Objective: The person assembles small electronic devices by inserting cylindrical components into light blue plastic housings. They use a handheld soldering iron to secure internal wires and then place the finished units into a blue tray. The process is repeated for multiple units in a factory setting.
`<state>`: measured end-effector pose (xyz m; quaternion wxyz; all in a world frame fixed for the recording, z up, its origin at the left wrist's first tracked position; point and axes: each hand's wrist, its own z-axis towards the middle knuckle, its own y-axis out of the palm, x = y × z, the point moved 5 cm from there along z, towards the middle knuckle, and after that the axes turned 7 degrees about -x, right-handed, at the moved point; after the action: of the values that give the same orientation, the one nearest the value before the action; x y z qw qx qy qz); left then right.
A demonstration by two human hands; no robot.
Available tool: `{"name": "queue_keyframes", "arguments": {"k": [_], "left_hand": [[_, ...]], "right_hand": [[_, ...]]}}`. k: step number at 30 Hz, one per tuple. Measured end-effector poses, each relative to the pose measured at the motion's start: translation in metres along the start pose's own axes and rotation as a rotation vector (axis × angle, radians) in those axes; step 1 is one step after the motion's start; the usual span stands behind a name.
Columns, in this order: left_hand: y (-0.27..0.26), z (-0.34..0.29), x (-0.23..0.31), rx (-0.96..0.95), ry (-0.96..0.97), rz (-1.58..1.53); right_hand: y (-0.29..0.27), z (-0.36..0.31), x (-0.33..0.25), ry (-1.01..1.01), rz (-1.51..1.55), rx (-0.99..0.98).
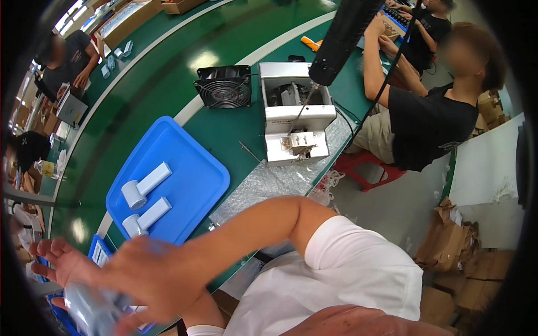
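Observation:
At the lower left, my left hand [66, 264] has its fingers spread, with its palm close to a pale grey-blue, glossy, rounded piece [92, 309]. My right hand [150, 274] reaches across from the right and is smeared by motion. Its fingers bend down around that piece, whose exact kind I cannot make out. Just beyond my hands lies a blue tray [193, 187]. Two white hammer-shaped devices rest in it, one farther [147, 185] and one nearer [148, 217], each with a round head and a flat rectangular handle.
A white metal machine [297, 120] stands ahead, beside a black fan [224, 89]. Bubble wrap [263, 190] covers the near table edge. A black tube [342, 42] hangs above. A co-worker [431, 112] sits at the right; another blue tray [100, 253] shows at the left.

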<state>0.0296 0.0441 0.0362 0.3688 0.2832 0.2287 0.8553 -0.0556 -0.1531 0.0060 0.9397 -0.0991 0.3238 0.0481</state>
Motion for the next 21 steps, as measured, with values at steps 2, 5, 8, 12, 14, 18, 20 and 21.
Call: {"name": "queue_keyframes", "arguments": {"k": [2,5,8,12,14,18,20,21], "left_hand": [[0.002,0.007,0.001,0.008,-0.004,0.059],[-0.015,0.006,0.002,-0.035,0.003,-0.063],[-0.024,0.005,0.013,-0.041,-0.023,-0.152],[-0.055,0.017,0.019,-0.074,-0.139,-0.273],[-0.018,0.005,0.018,-0.061,-0.092,-0.152],[-0.011,0.001,0.000,-0.050,-0.064,-0.128],[-0.001,-0.006,0.001,-0.027,-0.036,-0.079],[0.003,-0.003,0.000,-0.023,-0.020,-0.062]], "right_hand": [[-0.006,0.000,-0.002,0.021,0.005,-0.024],[0.002,0.000,0.008,0.155,0.073,-0.278],[-0.008,0.004,-0.013,0.179,0.107,-0.468],[-0.016,0.002,-0.002,0.147,0.057,0.024],[-0.017,0.009,-0.008,0.161,0.078,-0.097],[-0.021,0.006,-0.005,0.051,0.060,-0.049],[-0.027,-0.009,-0.026,-0.017,0.158,-0.253],[-0.021,-0.006,-0.020,0.045,0.097,-0.181]]}}
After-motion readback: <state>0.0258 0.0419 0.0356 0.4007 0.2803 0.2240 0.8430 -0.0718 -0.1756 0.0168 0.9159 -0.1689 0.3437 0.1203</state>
